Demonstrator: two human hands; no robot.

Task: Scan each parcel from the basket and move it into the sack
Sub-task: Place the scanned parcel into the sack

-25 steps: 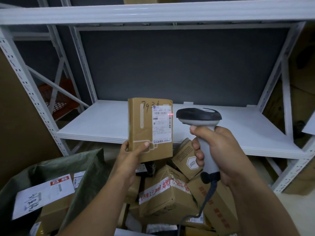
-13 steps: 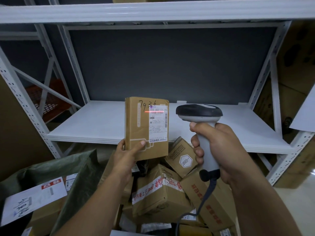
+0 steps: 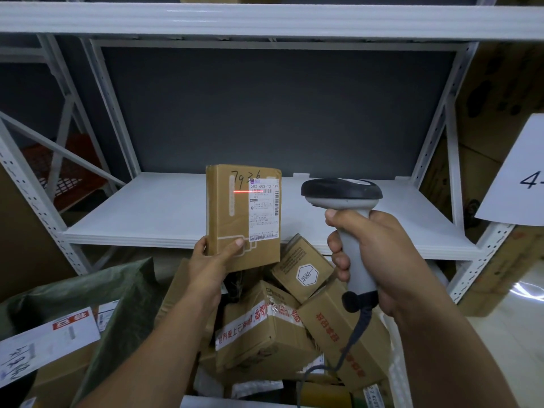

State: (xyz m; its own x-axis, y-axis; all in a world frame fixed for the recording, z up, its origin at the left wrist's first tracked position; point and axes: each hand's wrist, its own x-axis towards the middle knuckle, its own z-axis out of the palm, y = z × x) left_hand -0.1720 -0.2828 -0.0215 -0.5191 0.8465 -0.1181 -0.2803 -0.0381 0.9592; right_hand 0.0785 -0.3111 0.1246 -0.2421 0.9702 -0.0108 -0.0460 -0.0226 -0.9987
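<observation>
The left hand point(image 3: 210, 260) clamps an upright brown parcel point(image 3: 243, 216) above the piled boxes point(image 3: 265, 328), before a bare white metal shelf point(image 3: 162, 213) and dark grey wall. The right hand point(image 3: 379, 257) grips a scanner point(image 3: 344, 198), its red line across the label; the green sack point(image 3: 117, 293) gapes lower left.

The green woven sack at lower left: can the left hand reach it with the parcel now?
Probably yes: the green woven sack gapes just beside the left hand, with nothing between.

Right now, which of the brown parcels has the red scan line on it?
The flat parcel marked 7936, held upright in the left hand; the line crosses its label, while the others lie piled below.
</observation>
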